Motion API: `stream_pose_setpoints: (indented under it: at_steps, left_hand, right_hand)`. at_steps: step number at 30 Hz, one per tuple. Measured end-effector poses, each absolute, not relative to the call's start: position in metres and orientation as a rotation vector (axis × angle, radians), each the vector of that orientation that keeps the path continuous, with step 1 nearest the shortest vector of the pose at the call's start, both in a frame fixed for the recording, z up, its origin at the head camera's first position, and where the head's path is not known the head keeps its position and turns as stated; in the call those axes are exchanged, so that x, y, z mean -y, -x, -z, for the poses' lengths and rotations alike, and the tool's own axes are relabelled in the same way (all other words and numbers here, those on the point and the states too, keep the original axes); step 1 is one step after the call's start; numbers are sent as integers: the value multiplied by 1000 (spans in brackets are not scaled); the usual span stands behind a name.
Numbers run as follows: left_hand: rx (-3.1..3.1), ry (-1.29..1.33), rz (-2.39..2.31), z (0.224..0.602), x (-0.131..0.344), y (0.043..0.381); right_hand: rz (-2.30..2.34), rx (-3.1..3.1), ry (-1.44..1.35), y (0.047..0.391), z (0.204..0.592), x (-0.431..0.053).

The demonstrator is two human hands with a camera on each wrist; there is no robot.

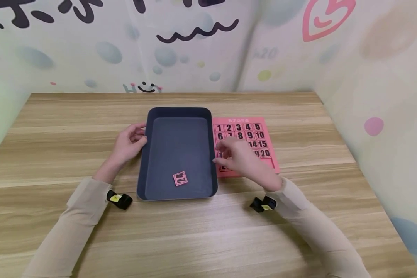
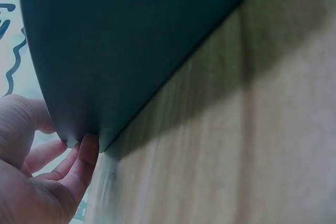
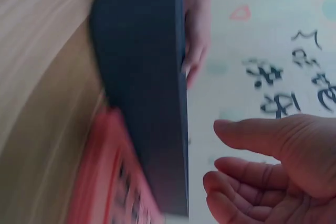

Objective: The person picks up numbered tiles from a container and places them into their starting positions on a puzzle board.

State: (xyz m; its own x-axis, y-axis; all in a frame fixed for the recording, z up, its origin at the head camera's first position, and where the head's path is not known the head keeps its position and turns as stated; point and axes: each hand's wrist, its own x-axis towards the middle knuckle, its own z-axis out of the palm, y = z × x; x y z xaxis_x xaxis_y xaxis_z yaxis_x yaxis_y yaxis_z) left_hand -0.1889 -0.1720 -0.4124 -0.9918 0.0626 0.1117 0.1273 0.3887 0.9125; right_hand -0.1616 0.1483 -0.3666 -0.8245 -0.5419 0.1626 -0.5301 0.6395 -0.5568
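A dark blue-grey tray [image 1: 180, 150] lies on the table with one pink tile [image 1: 180, 178] marked 24 inside it. My left hand [image 1: 129, 143] holds the tray's left side, thumb at the rim; the left wrist view shows its fingertips [image 2: 89, 142] against the outer wall. Over a pink number board [image 1: 269, 148], just right of the tray, hovers my right hand [image 1: 241, 156]. Its thumb and loosely bent fingers are apart with nothing between them in the right wrist view, close to the tray's right rim. The hand hides several of the board's numbered tiles.
Wood-grain table [image 1: 180, 239] surrounds the tray and board. A printed white wall [image 1: 212, 50] rises behind the table, and another wall [image 1: 385, 116] borders its right side. Both wrists carry small black cameras.
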Motion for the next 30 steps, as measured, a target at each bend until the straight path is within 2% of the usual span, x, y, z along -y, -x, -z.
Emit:
stream_pose_setpoints:
  at_steps: [9, 13, 30]
  left_hand:
    - [2587, 159, 1688, 413, 172, 188]
    - [2573, 169, 1691, 412, 171, 188]
    - [2573, 165, 1690, 413, 171, 190]
  right_hand:
    - [869, -2605, 1159, 165, 370, -97]
    - [786, -2532, 1163, 164, 376, -84]
    - [491, -2492, 1184, 159, 390, -62]
